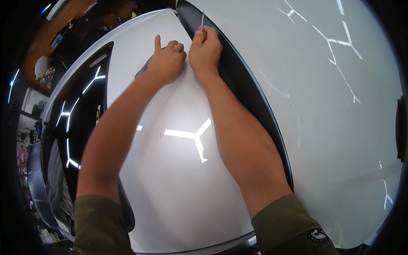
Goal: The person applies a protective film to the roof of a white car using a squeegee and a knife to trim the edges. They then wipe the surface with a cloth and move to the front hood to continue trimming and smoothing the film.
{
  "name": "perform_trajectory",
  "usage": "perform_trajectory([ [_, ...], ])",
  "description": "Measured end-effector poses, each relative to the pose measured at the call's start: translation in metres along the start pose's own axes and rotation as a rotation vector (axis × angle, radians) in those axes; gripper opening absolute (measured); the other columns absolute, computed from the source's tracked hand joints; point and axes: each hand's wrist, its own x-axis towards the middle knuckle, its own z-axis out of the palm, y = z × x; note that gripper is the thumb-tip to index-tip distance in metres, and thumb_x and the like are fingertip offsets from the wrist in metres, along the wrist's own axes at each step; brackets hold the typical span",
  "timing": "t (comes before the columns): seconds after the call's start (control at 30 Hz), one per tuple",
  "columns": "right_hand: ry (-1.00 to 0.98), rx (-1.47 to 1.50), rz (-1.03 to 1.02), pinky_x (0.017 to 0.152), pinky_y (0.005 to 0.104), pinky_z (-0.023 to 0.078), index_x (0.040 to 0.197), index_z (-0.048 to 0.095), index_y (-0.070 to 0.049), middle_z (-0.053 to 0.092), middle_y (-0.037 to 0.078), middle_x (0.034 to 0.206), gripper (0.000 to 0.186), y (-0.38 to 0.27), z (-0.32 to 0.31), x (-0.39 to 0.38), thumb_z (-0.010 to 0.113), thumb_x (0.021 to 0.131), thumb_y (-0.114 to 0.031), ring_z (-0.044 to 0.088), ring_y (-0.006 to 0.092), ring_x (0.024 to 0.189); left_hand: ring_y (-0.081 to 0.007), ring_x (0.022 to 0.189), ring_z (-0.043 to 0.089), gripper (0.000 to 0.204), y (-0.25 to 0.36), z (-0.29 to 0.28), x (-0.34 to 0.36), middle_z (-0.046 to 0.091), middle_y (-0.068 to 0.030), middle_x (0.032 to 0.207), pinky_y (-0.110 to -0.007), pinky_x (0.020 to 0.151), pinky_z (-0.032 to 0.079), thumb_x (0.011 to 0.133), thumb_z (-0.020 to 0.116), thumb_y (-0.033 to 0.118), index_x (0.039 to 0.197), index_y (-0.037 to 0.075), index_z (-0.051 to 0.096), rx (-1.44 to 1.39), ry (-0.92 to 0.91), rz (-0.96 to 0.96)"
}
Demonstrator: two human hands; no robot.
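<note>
Glossy white car panel; dark object behind left hand.

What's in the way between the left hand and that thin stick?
Only the right hand: its fingers pinch the lower end of the thin stick. The upper part pokes out in front of the black strip, and nothing visible stands between that part and the left hand.
</note>
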Motion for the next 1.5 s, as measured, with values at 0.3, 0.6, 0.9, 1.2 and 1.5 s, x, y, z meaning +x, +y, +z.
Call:
perform_trajectory([
  [0.3, -0.132, -0.271, -0.016, 0.08, 0.0396, 0.052, 0.108, 0.063, 0.001, 0.069, 0.022, 0.093, 0.026, 0.015, 0.003, -0.002, 0.056, 0.091, -0.016, 0.068, 0.0345, 0.088, -0.0365, 0.088, 0.061, 0.024, -0.035, -0.02, -0.036, 0.061, -0.0186, 0.097, -0.042, 0.082, 0.048, 0.094, 0.061, 0.024, 0.097, 0.0, 0.062, -0.493, 0.208, -0.443],
  [0.6, -0.23, -0.412, -0.008, 0.083, 0.0448, 0.052, 0.109, 0.063, 0.003, 0.068, 0.026, 0.098, 0.028, 0.017, -0.009, 0.002, 0.054, 0.09, -0.016, 0.066, 0.0405, 0.092, -0.0397, 0.136, 0.04, 0.073, -0.189, -0.059, -0.417, 0.038, -0.0255, 0.148, -0.047, 0.111, 0.035, 0.089, 0.064, 0.048, 0.142, 0.002, 0.043, 0.151, -0.314, -1.113],
  [0.9, -0.99, -0.596, -0.307, 0.078, 0.0474, 0.05, 0.095, 0.061, -0.004, 0.066, 0.015, 0.092, 0.027, -0.073, -0.025, -0.119, 0.04, 0.1, -0.021, 0.063, 0.0353, 0.084, -0.0439, 0.119, 0.054, 0.047, -0.138, -0.094, -0.633, 0.052, -0.0281, 0.133, -0.045, 0.099, 0.044, 0.099, 0.048, 0.023, 0.139, -0.002, 0.043, -0.008, -0.256, -1.382],
  [1.2, -1.445, 0.214, -0.437, 0.107, 0.0494, 0.038, 0.15, 0.026, -0.005, 0.035, 0.03, 0.141, 0.097, -0.261, -0.04, -0.257, 0.078, 0.077, -0.042, 0.042, 0.0461, 0.126, -0.0321, 0.127, 0.052, 0.041, -0.146, -0.402, -0.51, 0.041, -0.0216, 0.146, -0.042, 0.11, 0.037, 0.1, 0.042, 0.018, 0.136, 0.001, 0.052, -0.182, 0.391, -1.04],
  [1.5, -0.709, -0.661, -0.914, 0.082, 0.0485, 0.048, 0.124, 0.058, -0.002, 0.065, 0.021, 0.109, 0.045, -0.282, 0.046, -0.123, 0.057, 0.087, -0.027, 0.064, 0.0367, 0.097, -0.0254, 0.106, 0.063, 0.031, -0.057, -0.374, -0.288, 0.066, -0.0143, 0.115, -0.034, 0.095, 0.048, 0.095, 0.05, 0.013, 0.12, -0.002, 0.061, -0.126, 1.011, -0.195],
])
